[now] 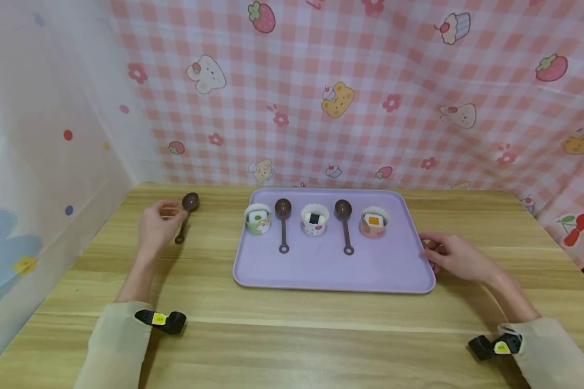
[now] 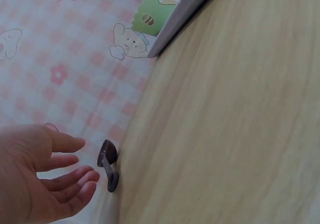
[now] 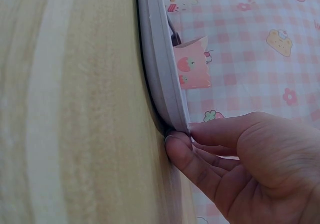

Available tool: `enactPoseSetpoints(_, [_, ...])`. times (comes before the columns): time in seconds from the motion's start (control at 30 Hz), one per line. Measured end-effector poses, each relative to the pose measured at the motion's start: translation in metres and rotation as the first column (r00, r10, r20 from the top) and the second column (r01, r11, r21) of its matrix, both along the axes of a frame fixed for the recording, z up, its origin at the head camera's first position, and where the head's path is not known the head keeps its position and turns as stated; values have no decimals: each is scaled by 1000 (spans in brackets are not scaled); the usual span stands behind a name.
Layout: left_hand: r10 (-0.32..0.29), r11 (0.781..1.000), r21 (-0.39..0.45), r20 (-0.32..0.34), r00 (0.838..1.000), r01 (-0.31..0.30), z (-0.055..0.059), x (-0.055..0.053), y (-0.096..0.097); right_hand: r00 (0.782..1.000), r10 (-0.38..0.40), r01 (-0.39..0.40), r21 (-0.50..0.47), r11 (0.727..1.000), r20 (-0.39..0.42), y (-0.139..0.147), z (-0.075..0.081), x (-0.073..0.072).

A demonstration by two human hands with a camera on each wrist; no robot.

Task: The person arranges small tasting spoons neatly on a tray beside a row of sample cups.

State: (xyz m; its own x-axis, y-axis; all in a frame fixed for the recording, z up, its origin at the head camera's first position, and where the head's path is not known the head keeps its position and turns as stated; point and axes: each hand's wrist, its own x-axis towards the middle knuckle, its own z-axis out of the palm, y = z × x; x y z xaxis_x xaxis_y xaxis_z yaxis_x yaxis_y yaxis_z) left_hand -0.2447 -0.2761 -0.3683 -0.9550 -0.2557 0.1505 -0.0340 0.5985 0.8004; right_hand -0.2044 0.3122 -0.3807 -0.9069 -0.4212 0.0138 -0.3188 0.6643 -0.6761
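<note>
At the table's left, a dark brown measuring spoon lies with its bowl away from me. My left hand is just beside it; in the left wrist view the loosely bent fingers stand a little apart from the spoon, holding nothing. My right hand pinches the right rim of a lilac tray; the right wrist view has thumb and fingers on the tray edge. On the tray, a green-patterned cup, a white cup and a pink cup alternate with two brown spoons.
Each cup contains a small white block with a coloured or black patch. Behind the wooden table hangs a pink checked cloth. A pale printed sheet borders the left side.
</note>
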Motion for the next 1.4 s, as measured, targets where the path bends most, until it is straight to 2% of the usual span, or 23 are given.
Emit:
enactPoseSetpoints(0.23, [6, 1000, -22, -4, 1000, -6, -4, -3, -2, 1000, 2, -2, -4, 1000, 1, -2, 0, 0])
enactPoseSetpoints(0.5, [-14, 999, -42, -17, 1000, 14, -10, -6, -5, 1000, -1, 1, 13, 1000, 8, 0, 1, -1])
enactPoseSetpoints(0.77, [-44, 999, -14, 52, 998, 45, -12, -4, -7, 1000, -7, 7, 14, 1000, 2, -1, 1, 1])
enactPoseSetpoints(0.93, [-54, 998, -23, 60, 997, 55, -13, -4, -8, 1000, -14, 14, 7, 1000, 10, -2, 1, 1])
enactPoseSetpoints(1.13, [-55, 996, -60, 52, 997, 58, -13, -5, -8, 1000, -7, 7, 4, 1000, 8, -2, 1, 0])
enactPoseSetpoints(1.4, [-60, 991, -118, 76, 995, 69, -12, -7, -9, 1000, -13, 12, 23, 1000, 14, 0, 1, -1])
